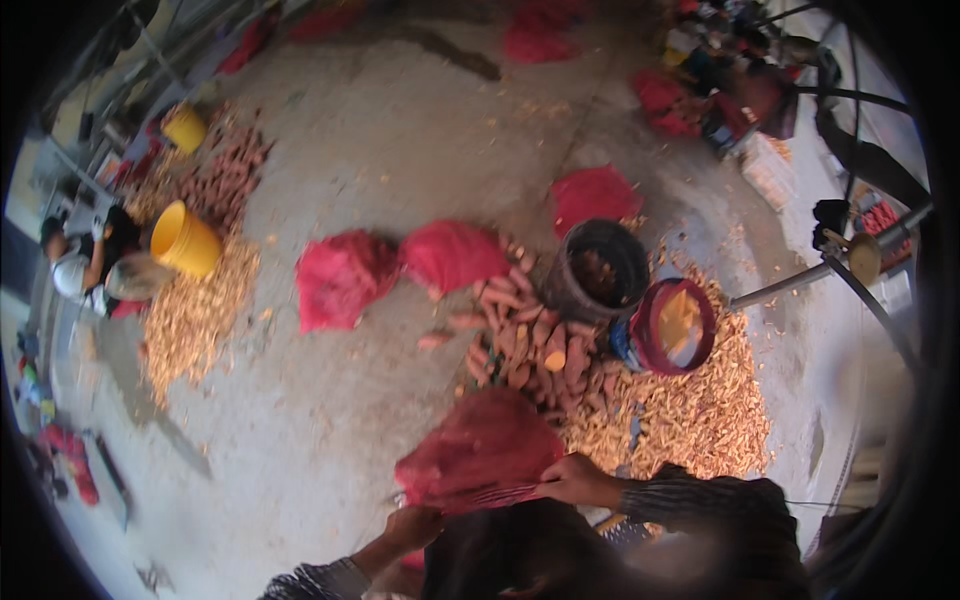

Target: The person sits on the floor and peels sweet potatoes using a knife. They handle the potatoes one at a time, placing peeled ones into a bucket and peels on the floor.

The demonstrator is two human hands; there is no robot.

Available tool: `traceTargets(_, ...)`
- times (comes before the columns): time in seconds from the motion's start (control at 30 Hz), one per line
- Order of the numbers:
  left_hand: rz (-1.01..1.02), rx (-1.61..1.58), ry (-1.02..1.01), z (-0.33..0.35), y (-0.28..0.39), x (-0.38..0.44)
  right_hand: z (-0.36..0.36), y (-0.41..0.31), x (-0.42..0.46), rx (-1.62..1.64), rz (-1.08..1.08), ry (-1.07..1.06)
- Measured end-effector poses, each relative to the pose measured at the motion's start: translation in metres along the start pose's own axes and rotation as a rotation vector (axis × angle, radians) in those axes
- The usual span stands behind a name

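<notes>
Both my hands grip the near edge of a red mesh sack (480,442) in front of my body. On its left side, my left hand (414,526) is closed on the gathered hem. My right hand (581,482) pinches the opposite end, so the fabric between them is stretched in folds. Just beyond the sack lies a heap of sweet potatoes (517,330), one showing a cut orange face. Peelings (690,420) cover the floor to the right of the sack. What the sack holds, if anything, is hidden.
Two red sacks (454,255) lie ahead. A black bucket (574,296) and a red-rimmed bucket (709,352) stand beyond the peelings. A metal pole (784,288) juts in from the right. At left, a person (79,266) sits by a yellow bucket (187,244) and more peelings (199,322).
</notes>
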State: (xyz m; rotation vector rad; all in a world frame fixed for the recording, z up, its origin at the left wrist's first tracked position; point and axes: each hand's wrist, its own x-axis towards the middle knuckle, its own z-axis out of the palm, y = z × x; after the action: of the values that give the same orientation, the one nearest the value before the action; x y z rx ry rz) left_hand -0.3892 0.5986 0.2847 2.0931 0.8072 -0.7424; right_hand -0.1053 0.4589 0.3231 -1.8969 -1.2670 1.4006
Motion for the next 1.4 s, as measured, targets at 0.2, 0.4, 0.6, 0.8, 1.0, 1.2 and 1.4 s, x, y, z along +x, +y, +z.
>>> traceTargets(0.2, -0.044, -0.127, 0.117, -0.005, 0.056, -0.048, 0.06, 0.076, -0.086, 0.394, -0.257, 0.421)
traceTargets(0.4, -0.117, -0.138, 0.097, 0.063, 0.045, -0.026, 0.078, 0.071, -0.067, 0.297, 0.327, 0.326)
traceTargets(0.6, 0.038, -0.013, 0.008, 0.027, 0.031, -0.023, 0.05, 0.052, -0.093, 0.672, 0.448, 0.105)
traceTargets(0.8, -0.053, 0.103, -0.284, 0.111, -0.017, 0.007, 0.106, 0.102, -0.042, 0.468, 0.568, 0.393)
traceTargets(1.0, -0.07, -0.044, -0.158, 0.151, 0.017, 0.034, 0.133, 0.166, -0.076, 0.682, 0.76, 0.325)
traceTargets(1.2, -0.067, -0.193, 0.089, 0.097, -0.163, -0.011, 0.181, 0.017, 0.085, 0.547, 0.364, 0.174)
traceTargets(1.4, -0.144, -0.6, 0.325, 0.154, -0.319, -0.056, 0.312, -0.118, 0.113, 0.53, -0.097, -0.014)
